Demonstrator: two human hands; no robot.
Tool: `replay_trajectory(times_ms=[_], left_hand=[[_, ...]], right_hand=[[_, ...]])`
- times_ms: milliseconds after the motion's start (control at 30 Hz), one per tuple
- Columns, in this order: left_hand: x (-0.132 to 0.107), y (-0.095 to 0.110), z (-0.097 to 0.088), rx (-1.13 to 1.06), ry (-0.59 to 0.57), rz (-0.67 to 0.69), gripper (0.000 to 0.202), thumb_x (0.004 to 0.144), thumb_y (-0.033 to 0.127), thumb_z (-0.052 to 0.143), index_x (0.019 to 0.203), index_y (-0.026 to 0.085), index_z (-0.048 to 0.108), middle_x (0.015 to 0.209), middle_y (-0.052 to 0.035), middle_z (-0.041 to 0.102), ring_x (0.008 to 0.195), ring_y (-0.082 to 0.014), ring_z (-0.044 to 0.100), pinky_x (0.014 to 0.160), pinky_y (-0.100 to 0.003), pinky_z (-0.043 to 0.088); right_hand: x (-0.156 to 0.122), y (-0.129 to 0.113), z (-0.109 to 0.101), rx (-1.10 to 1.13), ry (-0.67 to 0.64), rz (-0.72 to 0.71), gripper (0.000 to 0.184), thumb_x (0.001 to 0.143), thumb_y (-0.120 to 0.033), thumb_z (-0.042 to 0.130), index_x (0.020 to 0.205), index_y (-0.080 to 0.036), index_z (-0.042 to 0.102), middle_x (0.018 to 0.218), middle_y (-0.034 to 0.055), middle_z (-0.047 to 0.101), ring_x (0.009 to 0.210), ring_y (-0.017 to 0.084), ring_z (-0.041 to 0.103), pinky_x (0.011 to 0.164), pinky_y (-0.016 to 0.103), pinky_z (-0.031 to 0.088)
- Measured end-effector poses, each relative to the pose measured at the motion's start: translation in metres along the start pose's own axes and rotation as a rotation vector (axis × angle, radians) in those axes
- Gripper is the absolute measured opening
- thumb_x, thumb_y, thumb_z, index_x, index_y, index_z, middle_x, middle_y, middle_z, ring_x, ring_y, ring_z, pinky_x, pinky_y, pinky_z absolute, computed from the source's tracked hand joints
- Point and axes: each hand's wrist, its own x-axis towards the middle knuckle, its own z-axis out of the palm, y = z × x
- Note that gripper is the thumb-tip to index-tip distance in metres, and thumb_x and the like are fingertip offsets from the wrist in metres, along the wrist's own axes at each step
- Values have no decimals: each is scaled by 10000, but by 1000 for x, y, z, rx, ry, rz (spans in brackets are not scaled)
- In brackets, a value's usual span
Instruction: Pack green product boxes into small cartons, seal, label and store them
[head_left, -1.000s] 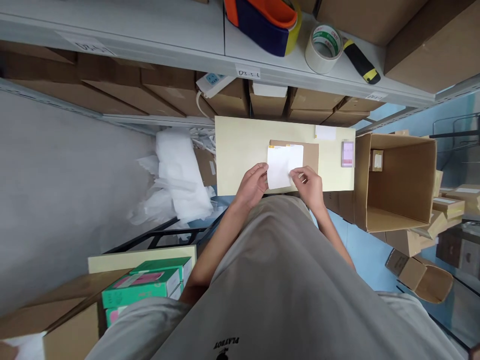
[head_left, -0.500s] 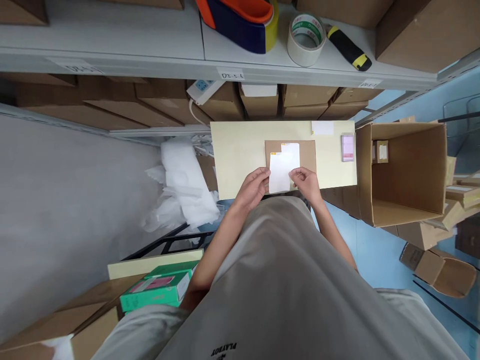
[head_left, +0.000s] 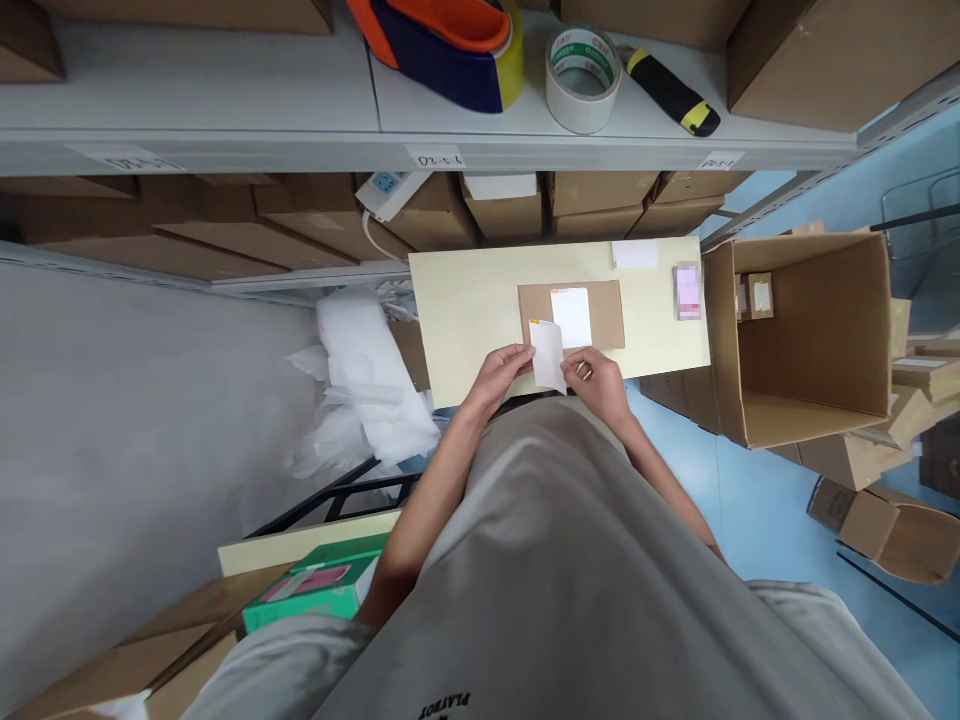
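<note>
Between my two hands is a small white paper sheet (head_left: 547, 358) with a yellow mark at its top corner, bowed a little. My left hand (head_left: 504, 370) pinches its left edge. At the lower right edge, my right hand (head_left: 594, 382) grips it with curled fingers. Just beyond it a flat brown cardboard piece (head_left: 607, 312) lies on the cream tabletop (head_left: 465, 320). A second white sheet (head_left: 572, 316), also marked yellow, rests on the cardboard. Part of the cardboard is hidden behind the held sheet.
To the right stands an open carton (head_left: 814, 340) holding small boxes. White papers (head_left: 634, 254) and a pinkish phone-like item (head_left: 686, 292) lie on the table. The shelf above bears a tape dispenser (head_left: 442, 50), a tape roll (head_left: 583, 85) and a cutter (head_left: 673, 92). White wrapping (head_left: 371, 365) is left.
The held sheet has moved off the other sheet, toward me, and now turns and bends. My right hand has come closer to my left. The view has shifted slightly.
</note>
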Motion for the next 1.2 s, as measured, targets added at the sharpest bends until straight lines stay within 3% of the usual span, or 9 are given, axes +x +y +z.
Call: replay_trajectory(times_ms=[133, 300, 400, 533, 800, 1033, 1200], left_hand=[[8, 5, 3, 129, -67, 22, 551, 615, 650, 1069, 777, 210, 781, 850, -72, 791, 890, -236, 717, 934, -368, 602], [14, 17, 8, 400, 36, 290, 339, 792, 525, 976, 847, 246, 792, 940, -55, 780, 910, -237, 685, 938, -349, 570], [21, 22, 10, 473, 34, 385, 276, 878, 502, 897, 878, 254, 776, 1010, -62, 778, 954, -242, 687, 943, -345, 555], [40, 27, 12, 513, 4, 368, 282, 872, 497, 897, 867, 244, 772, 995, -77, 797, 954, -260, 693, 897, -348, 555], [73, 35, 19, 589, 26, 355, 183, 893, 352, 878, 881, 195, 784, 1032, -102, 830, 1007, -279, 742, 987, -385, 587], [101, 27, 20, 619, 21, 330, 169, 881, 342, 867, 869, 197, 781, 1008, -97, 842, 979, -277, 747, 979, -391, 583], [110, 17, 19, 606, 28, 286, 159, 870, 319, 871, 822, 207, 769, 968, -89, 836, 937, -271, 729, 947, -388, 567]], right_hand=[[9, 4, -19, 8, -3, 26, 123, 939, -347, 704, 872, -253, 749, 948, 28, 798, 718, 177, 660, 791, 345, 583], [13, 4, -25, 4, 4, 34, 145, 911, -377, 702, 859, -254, 759, 879, 22, 787, 750, 191, 672, 802, 349, 585], [23, 9, -25, 6, 50, 66, 142, 889, -371, 698, 867, -251, 771, 871, 22, 799, 772, 199, 682, 799, 346, 583], [56, 26, -34, 1, 68, 112, 127, 848, -325, 690, 833, -241, 783, 864, 29, 819, 789, 211, 693, 818, 357, 577], [99, 47, -53, 6, -7, 57, 155, 861, -367, 755, 838, -222, 805, 892, 44, 836, 851, 232, 729, 841, 363, 581], [126, 67, -50, 52, -28, 94, 140, 844, -333, 747, 813, -202, 786, 904, 52, 821, 897, 235, 739, 884, 356, 591], [130, 79, -43, 56, -27, 114, 119, 848, -325, 743, 802, -219, 769, 926, 57, 840, 941, 250, 758, 922, 370, 609]])
